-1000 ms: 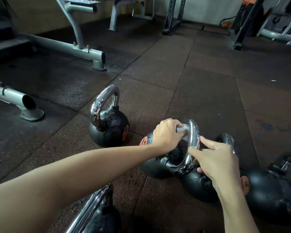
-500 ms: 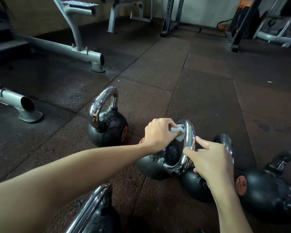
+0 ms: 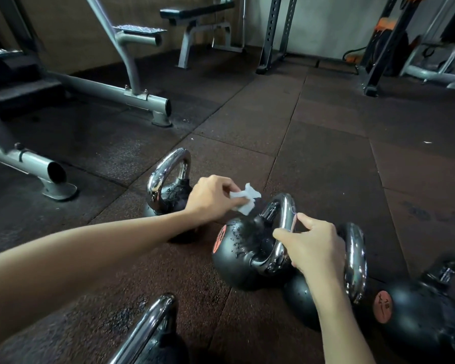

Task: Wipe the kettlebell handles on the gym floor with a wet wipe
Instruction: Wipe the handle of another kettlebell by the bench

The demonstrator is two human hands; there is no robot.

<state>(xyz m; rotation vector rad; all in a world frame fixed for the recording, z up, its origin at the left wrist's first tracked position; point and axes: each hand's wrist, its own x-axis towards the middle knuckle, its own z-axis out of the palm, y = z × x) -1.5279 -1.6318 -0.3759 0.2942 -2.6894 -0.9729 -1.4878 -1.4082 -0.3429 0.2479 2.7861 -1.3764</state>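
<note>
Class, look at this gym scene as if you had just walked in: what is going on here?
A person is cleaning kettlebells on a rubber gym floor. The right hand grips the chrome handle of a tilted black kettlebell, steadying it. The left hand pinches a crumpled white wet wipe just above and left of that handle, seemingly not touching it. Other kettlebells sit close by.
</note>
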